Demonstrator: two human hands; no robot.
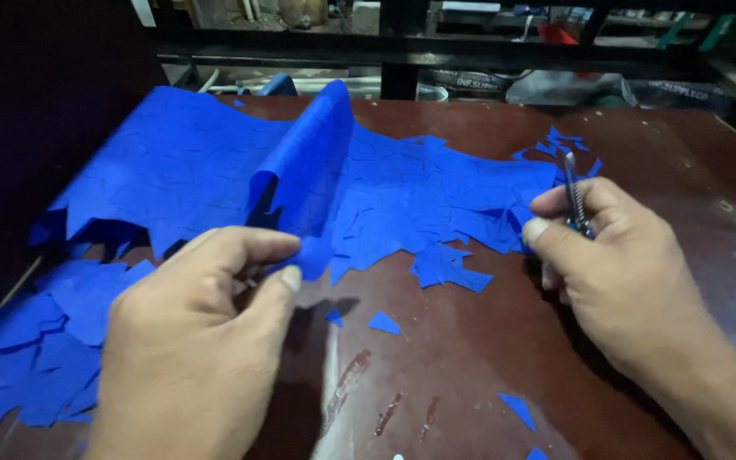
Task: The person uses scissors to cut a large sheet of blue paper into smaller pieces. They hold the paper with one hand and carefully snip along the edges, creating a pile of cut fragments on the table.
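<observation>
Left hand: the left hand is sitting at 7 o'clock in the view, thumb and forefinger closing together on the near edge of the blue sheet.
Sheet: it is lying across the table from 9 to 2 o'clock, covered in cut lines; a raised fold is standing up from the pinch point toward 12 o'clock.
Right hand: the right hand is resting at 3 o'clock, fingers curling shut around a small metal cutting tool, whose tip is pointing to 12 o'clock, just beside the sheet's right edge.
Scraps, left: a pile of loose blue offcuts is lying at 8 o'clock, partly over the table edge.
Scraps, centre: small blue triangles are lying between the two hands; more are lying near 5 o'clock.
Table: the dark red-brown tabletop is showing scratches and pale smears at 6 o'clock.
Background: a dark metal frame is running along 12 o'clock; details beyond it are too dim to tell.
</observation>
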